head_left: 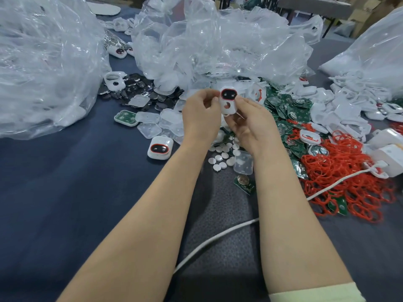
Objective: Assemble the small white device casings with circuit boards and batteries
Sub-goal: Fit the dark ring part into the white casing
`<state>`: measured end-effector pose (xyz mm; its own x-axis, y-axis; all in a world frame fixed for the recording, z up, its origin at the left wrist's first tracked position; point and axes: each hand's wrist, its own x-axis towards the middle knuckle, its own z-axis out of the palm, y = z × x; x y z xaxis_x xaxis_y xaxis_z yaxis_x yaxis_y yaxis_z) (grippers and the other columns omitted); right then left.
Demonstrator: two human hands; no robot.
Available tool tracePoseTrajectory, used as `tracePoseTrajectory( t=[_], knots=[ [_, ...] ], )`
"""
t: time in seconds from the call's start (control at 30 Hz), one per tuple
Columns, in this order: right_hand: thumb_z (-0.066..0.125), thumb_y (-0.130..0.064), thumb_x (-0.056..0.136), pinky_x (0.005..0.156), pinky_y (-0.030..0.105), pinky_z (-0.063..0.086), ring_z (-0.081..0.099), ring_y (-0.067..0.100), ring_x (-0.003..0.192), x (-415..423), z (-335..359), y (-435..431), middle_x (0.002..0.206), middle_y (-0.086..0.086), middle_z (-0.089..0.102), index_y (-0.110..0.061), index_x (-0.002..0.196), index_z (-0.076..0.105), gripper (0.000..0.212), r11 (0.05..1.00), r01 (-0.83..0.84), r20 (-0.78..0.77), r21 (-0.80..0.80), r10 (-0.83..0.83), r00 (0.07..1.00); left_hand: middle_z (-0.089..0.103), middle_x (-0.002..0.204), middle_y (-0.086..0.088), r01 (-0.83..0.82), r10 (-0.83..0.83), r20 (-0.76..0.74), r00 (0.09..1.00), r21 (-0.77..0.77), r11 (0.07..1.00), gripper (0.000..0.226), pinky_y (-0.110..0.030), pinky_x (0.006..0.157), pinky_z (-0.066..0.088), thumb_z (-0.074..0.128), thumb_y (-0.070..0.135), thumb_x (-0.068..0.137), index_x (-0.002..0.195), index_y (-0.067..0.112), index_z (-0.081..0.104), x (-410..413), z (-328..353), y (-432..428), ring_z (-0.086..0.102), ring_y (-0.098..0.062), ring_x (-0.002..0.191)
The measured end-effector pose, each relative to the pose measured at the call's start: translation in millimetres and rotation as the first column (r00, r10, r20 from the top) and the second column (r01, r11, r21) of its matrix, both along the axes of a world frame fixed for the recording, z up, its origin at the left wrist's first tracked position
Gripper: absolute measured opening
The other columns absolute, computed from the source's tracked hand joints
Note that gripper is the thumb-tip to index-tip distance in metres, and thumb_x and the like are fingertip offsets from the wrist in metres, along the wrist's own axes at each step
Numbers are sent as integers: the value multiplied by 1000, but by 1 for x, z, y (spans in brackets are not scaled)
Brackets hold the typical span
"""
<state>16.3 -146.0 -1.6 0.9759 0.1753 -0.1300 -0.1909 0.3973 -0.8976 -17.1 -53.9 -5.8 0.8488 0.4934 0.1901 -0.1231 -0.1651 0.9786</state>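
1. Where it is: the white casing (228, 102) is up off the desk (65, 192), held between both hands above the parts heap. Its dark, red-rimmed window faces the camera.
2. Grip: the left hand (200, 110) pinches the casing's upper left edge with curled fingertips. The right hand (246, 125) wraps it from below and the right, thumb near the front face. Both grips are clenched on the casing, neither released.
3. My read: this is the close-and-check step. The shell looks closed from the front. The back is hidden, so I can't tell whether a board and battery are inside.
4. Doing it well: squeeze on the rim, not the window. Work round the seam evenly so every catch seats. Sight along the seam for a gap before setting it down.
5. If one side sits proud, reopen it rather than force it. Probably a board out of place.
6. Drop-off: a finished-looking unit (160, 147) lies on the desk left of the hands. Put this one beside it, apart from the loose parts.
7. Next parts: green circuit boards (290, 110) are piled right of the hands. A single board with a coin cell (244, 182) lies beside the right forearm. White discs (222, 153) sit between the wrists, and red rings (340, 188) are at the far right.
8. Watch out: the white cable (218, 236) passes under the right forearm, so it could snag.
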Motion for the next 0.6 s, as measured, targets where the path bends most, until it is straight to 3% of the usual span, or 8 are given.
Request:
tracePoseTrajectory(
  t=[0.1, 0.2, 0.37, 0.47, 0.6],
  knots=[
    [53, -7, 96, 55, 18, 51, 61, 6, 56, 0, 0, -1, 63, -2, 67, -10, 83, 62, 16, 1000, 14, -12, -4, -14, 1000, 65, 106, -1, -27, 27, 10, 1000, 83, 996, 24, -21, 93, 46, 50, 9, 96, 116, 6, 63, -2, 0, -11, 59, -12, 103],
    [54, -6, 95, 56, 21, 52, 62, 9, 56, 1, 0, -2, 59, -3, 66, -8, 89, 61, 9, 998, 47, -39, 45, -45, 998, 58, 125, -6, -11, 13, -12, 1000, 146, 989, 32, -25, 101, 41, 46, 10, 97, 127, 7, 57, -3, -2, -20, 53, -15, 115],
    [55, -8, 95, 54, 20, 51, 59, 10, 55, 4, -2, -3, 63, -2, 65, -5, 98, 61, 8, 998, 56, -41, 39, -54, 998, 53, 135, -5, -5, 8, -23, 1000, 158, 987, 38, -10, 95, 29, 41, 5, 97, 133, 7, 53, -4, -3, -23, 47, -14, 125],
    [57, -9, 93, 56, 19, 50, 58, 9, 57, 5, -4, -4, 73, 1, 65, -6, 99, 62, 8, 997, 63, -47, 44, -61, 997, 56, 134, -4, -4, 6, -26, 1000, 90, 996, 38, -18, 106, 32, 39, 4, 97, 130, 7, 57, -4, 0, -19, 47, -14, 127],
    [60, -10, 92, 56, 18, 51, 60, 8, 59, 7, -5, -4, 79, 2, 64, -10, 91, 62, 3, 997, 59, -56, 43, -57, 997, 62, 127, -4, -4, 4, -22, 1000, 1, 1000, 36, -25, 106, 39, 39, 3, 97, 125, 8, 62, -3, 2, -16, 52, -13, 122]
  ],
)
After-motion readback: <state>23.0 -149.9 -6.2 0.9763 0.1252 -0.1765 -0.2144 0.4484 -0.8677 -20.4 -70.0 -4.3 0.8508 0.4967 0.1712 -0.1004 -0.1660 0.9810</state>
